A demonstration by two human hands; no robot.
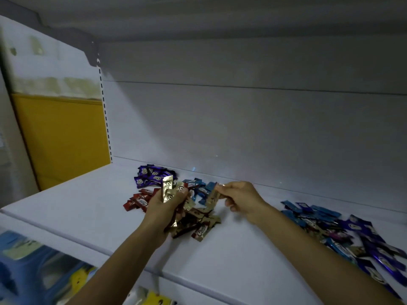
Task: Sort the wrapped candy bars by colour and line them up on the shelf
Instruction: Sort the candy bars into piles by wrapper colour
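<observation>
Small piles of wrapped candy bars lie on the white shelf: purple bars at the back, red bars to the left, light blue bars behind my hands, gold bars in front. My left hand grips a bunch of gold bars above the gold pile. My right hand pinches a single gold bar by its end, just right of the left hand. A mixed heap of blue and purple bars spreads along the shelf at the right.
The shelf's back wall rises right behind the piles, and another shelf hangs overhead. A yellow panel stands beyond the shelf's left end. Blurred packaged goods sit on the level below.
</observation>
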